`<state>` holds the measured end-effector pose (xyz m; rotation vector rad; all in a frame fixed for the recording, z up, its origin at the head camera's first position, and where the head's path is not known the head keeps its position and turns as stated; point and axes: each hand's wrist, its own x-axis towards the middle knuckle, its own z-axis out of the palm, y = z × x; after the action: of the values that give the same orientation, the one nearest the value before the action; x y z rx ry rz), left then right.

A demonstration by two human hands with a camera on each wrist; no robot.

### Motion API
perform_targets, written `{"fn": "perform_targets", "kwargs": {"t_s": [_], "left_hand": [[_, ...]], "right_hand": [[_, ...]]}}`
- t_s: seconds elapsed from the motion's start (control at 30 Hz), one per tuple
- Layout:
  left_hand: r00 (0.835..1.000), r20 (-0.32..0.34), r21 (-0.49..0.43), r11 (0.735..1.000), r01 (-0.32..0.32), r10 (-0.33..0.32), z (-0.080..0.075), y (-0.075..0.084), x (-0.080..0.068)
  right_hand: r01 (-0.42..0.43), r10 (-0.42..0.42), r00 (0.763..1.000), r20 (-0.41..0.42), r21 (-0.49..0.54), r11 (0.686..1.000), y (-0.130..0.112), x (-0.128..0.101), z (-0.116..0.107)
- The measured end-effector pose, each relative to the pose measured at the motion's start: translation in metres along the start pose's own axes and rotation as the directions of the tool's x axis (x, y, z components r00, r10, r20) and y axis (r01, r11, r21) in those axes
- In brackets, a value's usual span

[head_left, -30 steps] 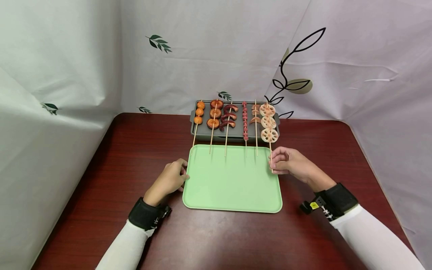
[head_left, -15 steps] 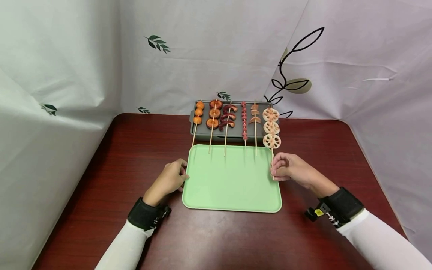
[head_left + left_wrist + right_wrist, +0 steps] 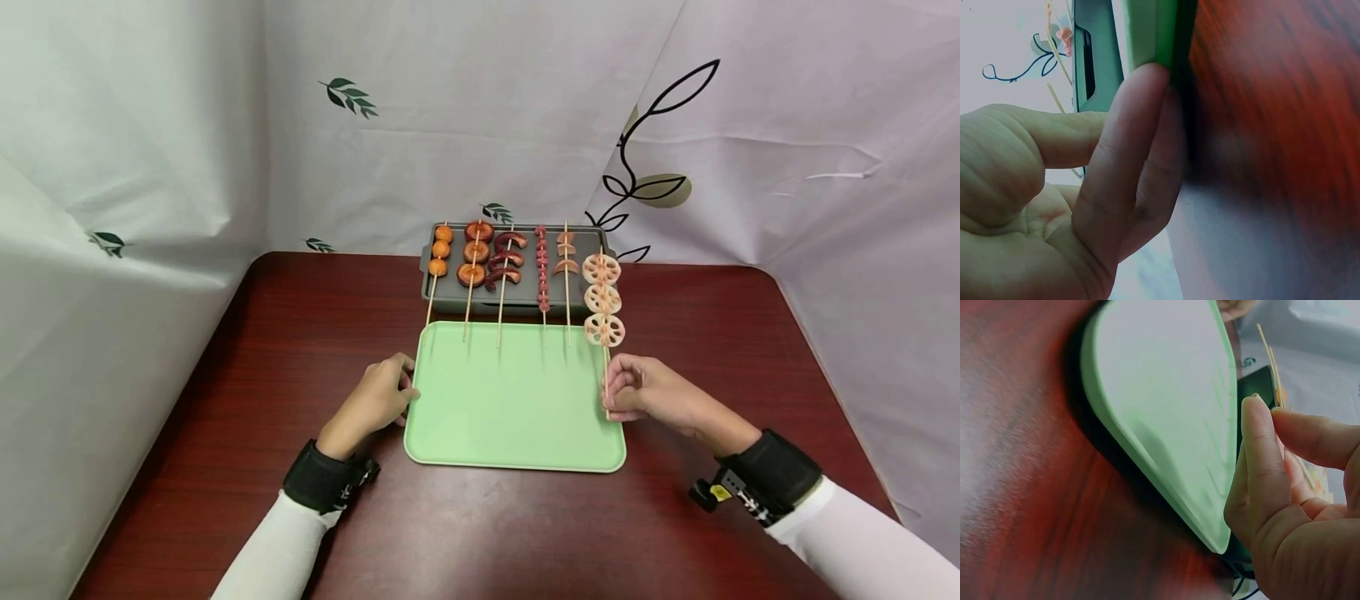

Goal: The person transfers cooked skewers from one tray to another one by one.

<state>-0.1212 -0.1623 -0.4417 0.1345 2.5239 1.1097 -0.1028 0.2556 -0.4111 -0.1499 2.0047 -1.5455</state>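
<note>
A light green tray [image 3: 510, 417] lies on the dark red table. My right hand [image 3: 637, 390] pinches the stick of a lotus-root skewer [image 3: 603, 300] at the tray's right edge; its three pale slices hang over the gap between the tray and the grey grill pan [image 3: 457, 292]. In the right wrist view the fingers [image 3: 1260, 462] curl beside the tray [image 3: 1166, 425]. My left hand [image 3: 378, 396] rests against the tray's left edge, and its fingers [image 3: 1129, 156] touch the rim [image 3: 1160, 31]. Several other skewers [image 3: 504, 262] lie across the pan.
White printed cloth walls close in the table at the back and on both sides. The table [image 3: 480, 525] runs bare toward me in front of the tray. The sticks of the pan's skewers reach over the tray's far edge.
My right hand has drawn the lotus-root skewer toward me, off the pan's right end. The left hand has stayed at the tray's left edge.
</note>
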Motion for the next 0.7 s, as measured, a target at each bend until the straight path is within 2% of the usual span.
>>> {"fn": "perform_targets", "kwargs": {"t_s": [0.17,0.47,0.7], "left_hand": [[1.000,0.006,0.001,1.000,0.001,-0.001,0.000,0.000,-0.001],[1.000,0.011,0.012,1.000,0.000,0.000,0.000,0.001,-0.001],[1.000,0.004,0.019,1.000,-0.003,0.002,0.000,0.001,-0.001]], "right_hand": [[-0.007,0.007,1.000,0.004,-0.022,1.000,0.002,-0.005,0.005],[-0.013,0.013,0.999,0.034,0.002,1.000,0.005,-0.017,0.014],[-0.019,0.020,0.999,0.047,-0.029,0.999,0.009,-0.022,0.020]]}}
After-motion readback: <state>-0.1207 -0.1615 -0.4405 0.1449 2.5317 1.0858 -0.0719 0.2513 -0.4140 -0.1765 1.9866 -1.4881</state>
